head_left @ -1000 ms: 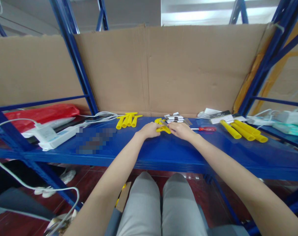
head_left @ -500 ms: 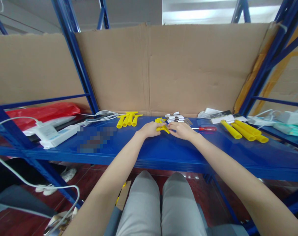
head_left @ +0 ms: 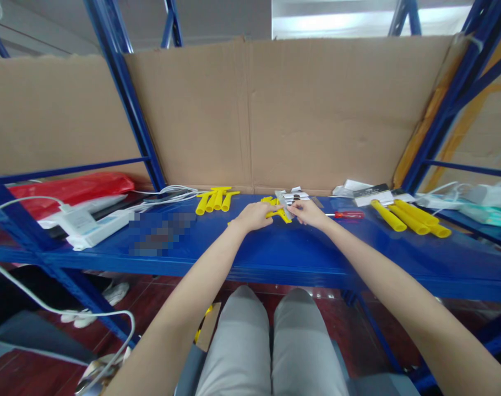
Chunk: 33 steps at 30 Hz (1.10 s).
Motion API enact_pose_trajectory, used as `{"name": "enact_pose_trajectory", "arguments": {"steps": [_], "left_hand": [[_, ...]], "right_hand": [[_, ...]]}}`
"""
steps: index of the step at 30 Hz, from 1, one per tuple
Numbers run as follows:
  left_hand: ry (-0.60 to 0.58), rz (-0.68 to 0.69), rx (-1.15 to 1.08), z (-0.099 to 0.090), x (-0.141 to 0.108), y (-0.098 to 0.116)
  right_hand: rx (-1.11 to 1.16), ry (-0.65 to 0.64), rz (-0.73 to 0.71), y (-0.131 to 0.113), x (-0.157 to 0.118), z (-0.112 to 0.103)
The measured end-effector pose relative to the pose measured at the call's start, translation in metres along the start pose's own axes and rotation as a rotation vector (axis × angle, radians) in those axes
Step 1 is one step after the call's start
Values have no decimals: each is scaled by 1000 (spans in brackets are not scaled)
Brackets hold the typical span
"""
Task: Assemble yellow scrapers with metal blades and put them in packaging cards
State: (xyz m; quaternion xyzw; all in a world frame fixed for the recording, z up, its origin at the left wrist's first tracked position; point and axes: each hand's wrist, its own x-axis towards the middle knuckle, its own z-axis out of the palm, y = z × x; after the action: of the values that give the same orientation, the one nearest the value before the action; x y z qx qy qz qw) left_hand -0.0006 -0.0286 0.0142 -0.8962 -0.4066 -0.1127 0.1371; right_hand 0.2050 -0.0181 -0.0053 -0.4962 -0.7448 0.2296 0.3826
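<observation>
My left hand (head_left: 255,216) is closed on a yellow plastic piece (head_left: 284,216), whose end shows to the right of its fingers. My right hand (head_left: 306,212) pinches a thin grey flat blade (head_left: 282,204), held tilted against the yellow piece. Just behind my hands lie small yellow parts (head_left: 267,199) and a stack of white and dark pieces (head_left: 297,195). A screwdriver with a red handle (head_left: 349,215) rests to the right of my right hand.
Several yellow T-shaped pieces (head_left: 221,199) stand left of my hands on the blue shelf (head_left: 275,258). Yellow tubes (head_left: 415,218) and packets (head_left: 372,196) lie at right. A white power strip (head_left: 104,228) and red bag (head_left: 81,190) are at left. Cardboard (head_left: 316,115) backs the shelf.
The grey blade has come up in my right hand and now shows between my hands. My right hand has turned slightly, and the yellow piece has shifted a little to the right.
</observation>
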Motion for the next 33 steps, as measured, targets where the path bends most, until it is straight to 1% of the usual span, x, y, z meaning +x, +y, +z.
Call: {"name": "enact_pose_trajectory", "arguments": {"steps": [4, 7, 14, 19, 25, 33], "left_hand": [[6, 12, 42, 4, 2, 0], [11, 10, 64, 7, 3, -1], [-4, 15, 40, 9, 3, -2], [11, 30, 9, 14, 5, -4], [5, 48, -17, 15, 6, -5], [-39, 0, 14, 11, 4, 2]], "right_hand": [[247, -76, 129, -4, -3, 0], [322, -95, 153, -3, -4, -1], [331, -105, 136, 0, -5, -1], [326, -121, 82, 3, -4, -2], [268, -63, 81, -1, -4, 0], [267, -47, 84, -1, -4, 0]]}}
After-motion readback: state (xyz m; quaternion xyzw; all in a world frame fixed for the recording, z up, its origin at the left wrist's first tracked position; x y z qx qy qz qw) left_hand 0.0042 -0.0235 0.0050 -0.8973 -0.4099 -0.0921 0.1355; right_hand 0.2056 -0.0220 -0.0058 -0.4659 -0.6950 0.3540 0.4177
